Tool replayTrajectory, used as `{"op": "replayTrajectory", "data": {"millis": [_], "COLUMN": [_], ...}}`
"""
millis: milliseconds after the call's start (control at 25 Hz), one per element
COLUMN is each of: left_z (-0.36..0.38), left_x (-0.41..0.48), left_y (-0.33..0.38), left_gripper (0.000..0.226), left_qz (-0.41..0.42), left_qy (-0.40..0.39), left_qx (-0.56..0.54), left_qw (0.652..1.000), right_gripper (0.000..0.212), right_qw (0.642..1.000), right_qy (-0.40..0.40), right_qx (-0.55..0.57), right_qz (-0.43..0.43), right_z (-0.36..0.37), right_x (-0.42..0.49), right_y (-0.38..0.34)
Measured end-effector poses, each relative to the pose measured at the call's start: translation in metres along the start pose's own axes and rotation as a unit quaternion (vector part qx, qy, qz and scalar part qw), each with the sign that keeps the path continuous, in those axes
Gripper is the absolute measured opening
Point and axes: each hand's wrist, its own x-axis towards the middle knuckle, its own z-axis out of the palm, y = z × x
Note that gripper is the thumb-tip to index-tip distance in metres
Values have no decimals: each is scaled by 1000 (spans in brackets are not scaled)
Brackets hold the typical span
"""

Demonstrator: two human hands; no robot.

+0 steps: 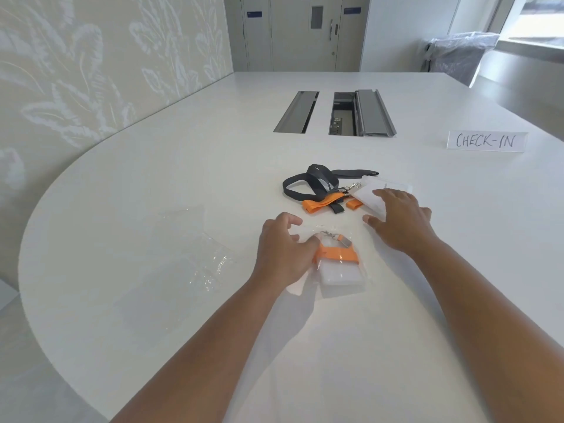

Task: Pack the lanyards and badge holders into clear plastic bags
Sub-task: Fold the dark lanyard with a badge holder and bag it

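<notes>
A clear plastic bag [363, 239] lies flat on the white table [152, 209] in front of me. Inside it are a folded orange lanyard [338, 253] with a metal clip and a frosted badge holder [341, 277]. My left hand [282, 254] rests on the bag's left edge, thumb touching the orange lanyard. My right hand [399, 221] hovers open just right of the bag, fingertips over a stack of loose badge holders [369, 198]. Behind the bag lie a dark grey lanyard [308, 181] and another orange lanyard [319, 204], tangled together.
Spare clear bags [198, 254] lie crumpled and flat to the left. A folded "CHECK-IN" card [485, 141] stands at the right. Two cable hatches [345, 112] are set into the table further back, one with its lid raised. A patterned wall runs along the left.
</notes>
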Motion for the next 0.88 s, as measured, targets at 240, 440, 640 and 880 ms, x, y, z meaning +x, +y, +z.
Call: {"op": "replayTrajectory", "data": {"millis": [240,440,640,880], "left_z": [11,8,-3,-15], "left_x": [-2,5,4,-4], "left_y": [0,-2,12,20], "left_gripper": [25,19,30,12], "left_qz": [35,50,-32,113], "left_qy": [-74,-6,-51,37], "left_qx": [11,-94,-327,-320], "left_qw": [997,994,943,940], "right_gripper": [29,25,20,15], "right_qw": [997,985,724,720], "right_qy": [35,166,101,-13], "right_qx": [-62,48,682,689], "right_qz": [10,-22,21,-77], "right_z": [6,-6,-26,-26], "right_x": [9,2,-38,-76], "right_y": [2,-9,-64,-98]}}
